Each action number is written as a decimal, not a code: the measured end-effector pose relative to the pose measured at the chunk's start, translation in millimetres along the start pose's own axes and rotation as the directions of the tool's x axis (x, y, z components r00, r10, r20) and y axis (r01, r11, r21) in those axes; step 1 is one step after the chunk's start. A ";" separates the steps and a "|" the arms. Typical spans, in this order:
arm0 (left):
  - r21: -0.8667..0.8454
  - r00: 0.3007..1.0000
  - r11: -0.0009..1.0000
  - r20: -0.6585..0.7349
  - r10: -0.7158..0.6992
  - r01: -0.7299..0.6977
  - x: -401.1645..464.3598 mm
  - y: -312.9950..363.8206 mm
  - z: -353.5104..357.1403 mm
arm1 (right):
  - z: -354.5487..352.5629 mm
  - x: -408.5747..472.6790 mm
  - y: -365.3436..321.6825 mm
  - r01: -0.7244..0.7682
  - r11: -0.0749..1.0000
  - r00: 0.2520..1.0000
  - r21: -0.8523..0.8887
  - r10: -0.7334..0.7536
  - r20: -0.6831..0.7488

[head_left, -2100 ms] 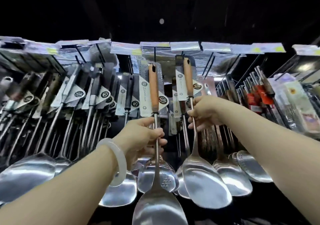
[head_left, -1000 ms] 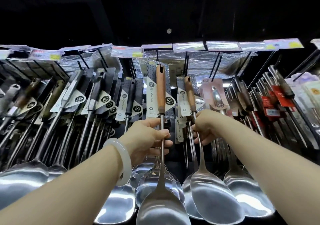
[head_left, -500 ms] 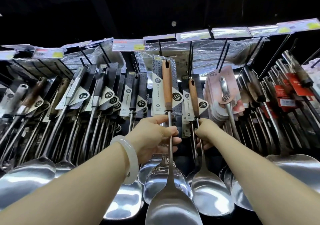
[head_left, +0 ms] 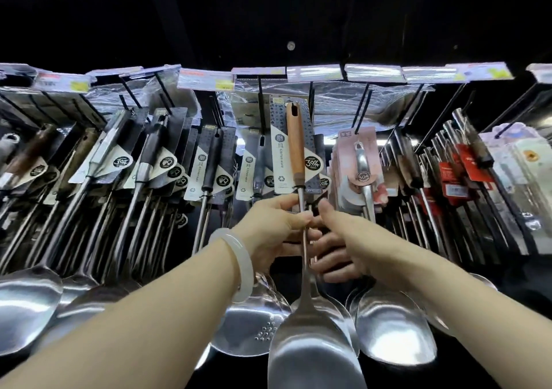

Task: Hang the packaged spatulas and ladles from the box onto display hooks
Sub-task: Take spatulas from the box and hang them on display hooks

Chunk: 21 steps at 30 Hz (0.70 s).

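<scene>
Spatula shaft pinched by left hand fingers, right hand seemingly cupping behind.

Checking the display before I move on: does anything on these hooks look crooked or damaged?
Nothing stands out. The wooden-handled spatula, held by the left hand and right hand, sits upright on its card, and neighbouring packs hang in even rows.
</scene>
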<state>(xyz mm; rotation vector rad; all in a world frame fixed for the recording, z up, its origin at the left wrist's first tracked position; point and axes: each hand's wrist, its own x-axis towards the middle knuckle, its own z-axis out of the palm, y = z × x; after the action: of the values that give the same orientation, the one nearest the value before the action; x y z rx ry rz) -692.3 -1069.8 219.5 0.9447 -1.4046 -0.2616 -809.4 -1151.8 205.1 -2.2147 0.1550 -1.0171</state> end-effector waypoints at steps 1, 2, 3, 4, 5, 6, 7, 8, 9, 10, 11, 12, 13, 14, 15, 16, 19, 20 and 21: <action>-0.002 1.000 1.000 -0.002 0.004 -0.004 3.5 1.5 3.9 | 0.4 -10.0 4.4 0.016 0.999 0.999 -0.028 -0.015 0.053; -0.011 1.000 1.000 -0.002 0.004 -0.004 7.2 3.2 8.1 | -0.2 -15.8 10.3 0.028 0.999 0.996 -0.040 -0.025 0.083; -0.015 1.000 1.000 0.008 0.002 -0.002 10.6 4.8 12.9 | -1.7 -18.4 17.1 0.036 0.998 0.996 -0.043 -0.032 0.082; -0.007 1.000 1.000 0.027 -0.002 0.002 13.7 5.9 17.9 | -3.8 -19.9 22.3 0.044 0.998 0.998 -0.048 -0.042 0.055; 0.004 0.999 1.000 0.045 -0.006 0.006 16.6 6.6 22.4 | -6.5 -20.5 25.7 0.050 0.997 0.999 -0.061 -0.049 0.018; 0.008 0.998 1.000 0.057 -0.007 0.006 19.4 7.1 26.4 | -9.4 -19.9 28.3 0.053 0.996 0.998 -0.074 -0.054 -0.019; 0.008 0.998 1.000 0.062 -0.003 0.002 22.0 7.6 30.0 | -12.4 -19.9 30.1 0.054 0.995 0.998 -0.084 -0.057 -0.036; 0.004 0.998 1.000 0.064 0.001 -0.001 24.6 7.6 33.0 | -14.9 -20.6 31.5 0.049 0.994 0.998 -0.098 -0.053 -0.038; -0.002 0.998 1.000 0.061 0.004 -0.004 27.2 7.4 35.3 | -16.6 -21.5 33.1 0.046 0.992 0.998 -0.120 -0.050 -0.035; -0.007 0.998 1.000 0.056 0.008 -0.008 29.3 7.2 36.9 | -18.0 -22.0 34.8 0.043 0.987 0.998 -0.156 -0.049 -0.036; -0.007 0.999 1.000 0.050 0.012 -0.012 31.2 7.3 38.4 | -19.1 -22.2 36.6 0.041 0.978 0.998 -0.203 -0.050 -0.039; -0.003 0.999 1.000 0.045 0.016 -0.016 33.1 7.1 39.5 | -19.3 -22.8 37.2 0.040 0.968 0.997 -0.249 -0.054 -0.048; 0.006 0.999 1.000 0.042 0.017 -0.017 34.8 7.1 40.7 | -19.1 -22.4 37.7 0.040 0.957 0.996 -0.288 -0.060 -0.061; 0.015 0.999 1.000 0.039 0.018 -0.019 36.2 7.4 41.9 | -19.1 -21.1 37.9 0.045 0.948 0.994 -0.315 -0.073 -0.078; 0.021 0.999 1.000 0.036 0.022 -0.022 37.4 8.3 43.2 | -19.4 -18.7 38.6 0.053 0.943 0.992 -0.329 -0.088 -0.094; 0.021 0.999 0.999 0.032 0.028 -0.029 38.7 9.6 44.3 | -19.7 -15.8 39.3 0.062 0.940 0.988 -0.335 -0.105 -0.110; 0.000 0.998 0.999 0.028 0.048 -0.048 42.8 15.6 45.7 | -21.5 -5.6 42.8 0.110 0.935 0.974 -0.337 -0.169 -0.151; -0.003 0.998 0.998 0.026 0.055 -0.055 43.8 17.7 45.3 | -21.8 -2.7 43.1 0.125 0.933 0.969 -0.338 -0.188 -0.163; 0.000 0.998 0.998 0.022 0.060 -0.060 44.9 19.7 44.4 | -21.7 0.2 43.2 0.137 0.931 0.964 -0.338 -0.204 -0.171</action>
<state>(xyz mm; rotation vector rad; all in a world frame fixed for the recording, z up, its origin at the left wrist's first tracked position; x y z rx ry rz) -730.5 -1105.3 260.1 0.9013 -1.4514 -0.2273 -817.4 -1196.3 188.0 -2.4462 0.2373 -1.4030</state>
